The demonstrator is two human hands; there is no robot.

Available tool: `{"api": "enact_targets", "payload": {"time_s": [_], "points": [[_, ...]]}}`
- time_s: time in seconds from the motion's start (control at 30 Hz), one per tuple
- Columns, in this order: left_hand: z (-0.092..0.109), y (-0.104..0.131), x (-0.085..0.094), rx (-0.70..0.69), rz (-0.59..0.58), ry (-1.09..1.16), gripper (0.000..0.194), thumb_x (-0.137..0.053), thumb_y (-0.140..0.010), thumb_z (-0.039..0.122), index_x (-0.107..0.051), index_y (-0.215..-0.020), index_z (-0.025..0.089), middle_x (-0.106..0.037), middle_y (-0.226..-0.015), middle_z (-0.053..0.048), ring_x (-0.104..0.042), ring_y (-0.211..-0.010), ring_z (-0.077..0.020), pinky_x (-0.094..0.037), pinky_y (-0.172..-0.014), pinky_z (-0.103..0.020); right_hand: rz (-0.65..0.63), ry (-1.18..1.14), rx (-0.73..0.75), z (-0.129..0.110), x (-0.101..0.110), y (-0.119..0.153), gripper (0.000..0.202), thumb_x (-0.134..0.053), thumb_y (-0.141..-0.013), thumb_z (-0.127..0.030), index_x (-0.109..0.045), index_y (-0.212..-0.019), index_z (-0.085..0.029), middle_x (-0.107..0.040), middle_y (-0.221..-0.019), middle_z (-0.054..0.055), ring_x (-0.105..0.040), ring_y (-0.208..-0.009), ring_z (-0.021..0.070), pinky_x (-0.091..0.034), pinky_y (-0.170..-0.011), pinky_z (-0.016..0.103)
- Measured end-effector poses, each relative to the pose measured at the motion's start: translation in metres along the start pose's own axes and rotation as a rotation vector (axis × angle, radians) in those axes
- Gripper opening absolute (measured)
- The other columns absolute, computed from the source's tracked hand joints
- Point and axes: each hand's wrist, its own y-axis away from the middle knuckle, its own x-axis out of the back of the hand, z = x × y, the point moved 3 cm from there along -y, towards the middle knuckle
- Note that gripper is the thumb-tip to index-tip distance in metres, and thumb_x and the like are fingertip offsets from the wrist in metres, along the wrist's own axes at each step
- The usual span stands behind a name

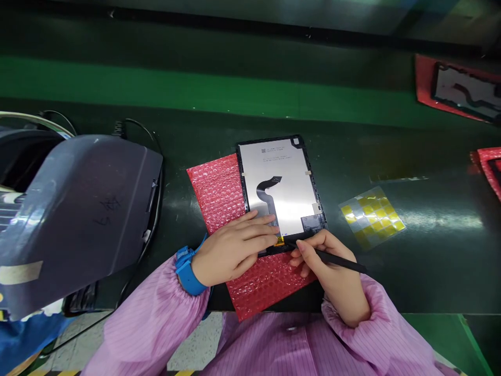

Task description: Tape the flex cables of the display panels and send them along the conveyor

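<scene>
Stretching its fingers out flat, the left hand [235,245] rests on the screen panel [289,193], which lies just ahead of both hands, partly over red bubble wrap [270,279]. I see the right hand [337,275] pinching a black pen-like tool [344,262] near yellow tape [279,241] between the hands.

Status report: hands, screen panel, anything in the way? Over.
Left hand spread over the screen panel's near-left corner. Right hand gripping black stick, tip by yellow tape. Panel silver side up, on red bubble wrap. Ribbon cable partly under left hand.
</scene>
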Motion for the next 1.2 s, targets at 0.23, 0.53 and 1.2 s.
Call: {"api": "enact_targets", "payload": {"time_s": [0.23, 0.53, 1.2], "points": [[0.003, 0.0, -0.007, 0.002, -0.047, -0.142, 0.032, -0.048, -0.104, 0.02, -0.063, -0.133, 0.019, -0.068, -0.138, -0.008, -0.05, -0.143, -0.0267, -0.035, -0.123, -0.051, 0.054, 0.064, 0.046, -0.002, 0.011, -0.002, 0.029, -0.077, -0.087, -0.045, -0.063, -0.076, -0.022, -0.075, -0.065, 0.002, -0.066, -0.045, 0.0129, -0.055, -0.044, 0.022], [0.025, 0.023, -0.008, 0.267, 0.204, -0.049, 0.051, -0.042, -0.103, 0.013, -0.044, -0.152, 0.026, -0.06, -0.145, -0.01, -0.052, -0.14, -0.0238, -0.046, -0.116, -0.046, 0.093, 0.175, 0.479, -0.018, 0.037, -0.003, 0.02, -0.047, -0.107, -0.04, -0.06, -0.108, -0.025, -0.077, -0.078, 0.002, -0.074, -0.065, 0.0179, -0.053, -0.052, 0.028], [0.054, 0.208, 0.048, 1.033, 1.415, 0.795, 0.065, -0.082, -0.065, 0.073, -0.067, -0.092, 0.016, -0.073, -0.076, -0.004, -0.071, -0.061, -0.019, -0.059, -0.053, -0.029, -0.323, 0.772, 1.1, -0.004, 0.044, -0.001, 0.011, -0.054, -0.103, -0.03, -0.064, -0.106, -0.027, -0.079, -0.114, 0.007, -0.075, -0.098, 0.0254, -0.055, -0.085, 0.039]]}}
